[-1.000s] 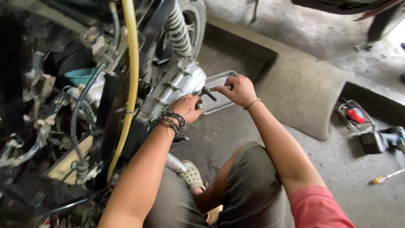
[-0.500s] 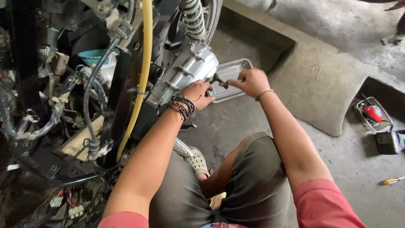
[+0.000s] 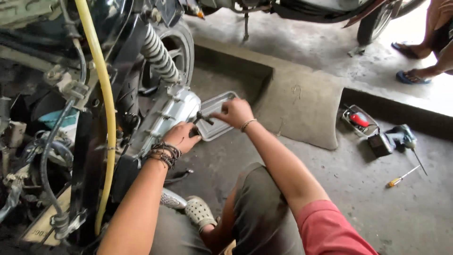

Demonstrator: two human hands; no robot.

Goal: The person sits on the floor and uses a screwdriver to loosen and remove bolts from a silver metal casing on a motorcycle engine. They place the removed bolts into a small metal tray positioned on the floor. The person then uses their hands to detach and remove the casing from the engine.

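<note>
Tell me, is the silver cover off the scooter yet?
Not yet. The silver cover is still on the scooter. The left hand rests on it while the right hand grips a dark tool at its edge. The metal tray sits beside it; whether it holds removed bolts can't be seen.

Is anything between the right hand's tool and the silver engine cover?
Nothing visible. The right hand holds the dark tool right at the silver engine cover, and the left hand rests on the cover just below.

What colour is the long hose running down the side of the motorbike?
Yellow. The long rubber hose shows best in the head view, running down past the silver engine cover.
</note>
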